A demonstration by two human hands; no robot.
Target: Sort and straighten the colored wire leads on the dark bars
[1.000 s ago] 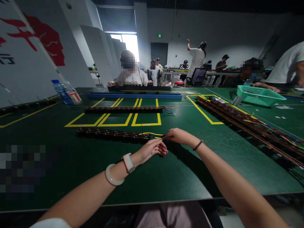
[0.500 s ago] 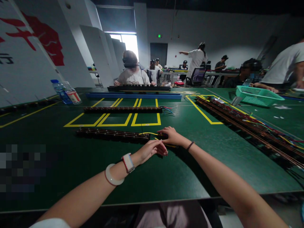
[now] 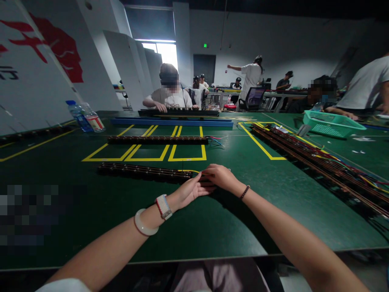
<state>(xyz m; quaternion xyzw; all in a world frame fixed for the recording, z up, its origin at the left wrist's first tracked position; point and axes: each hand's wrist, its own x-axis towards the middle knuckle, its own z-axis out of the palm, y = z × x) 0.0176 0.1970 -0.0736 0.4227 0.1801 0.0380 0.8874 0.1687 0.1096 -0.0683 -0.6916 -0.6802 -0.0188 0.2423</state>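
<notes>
A long black bar assembly with metal strips and small bright fittings lies in front of me on the table. A yellow wire runs from its right end toward my hands. My left hand is at that end, palm turned up, fingers stretched out beneath my right hand and thumb near the wires. My right hand reaches in from the right, back upward, its fingers bent down and closed over the wire ends. The fingertips of both hands meet there, and most of the wires are hidden.
A second black bar with red and blue wires lies across yellow tape outlines. Long wired bars are at right, near a green basket. Bottles stand at far left. A co-worker sits opposite, behind a blue rail.
My left hand has turned more palm up, with its fingers now under my right hand. The right fingers have bent inward over the wires. The co-worker opposite has moved one hand inward.
</notes>
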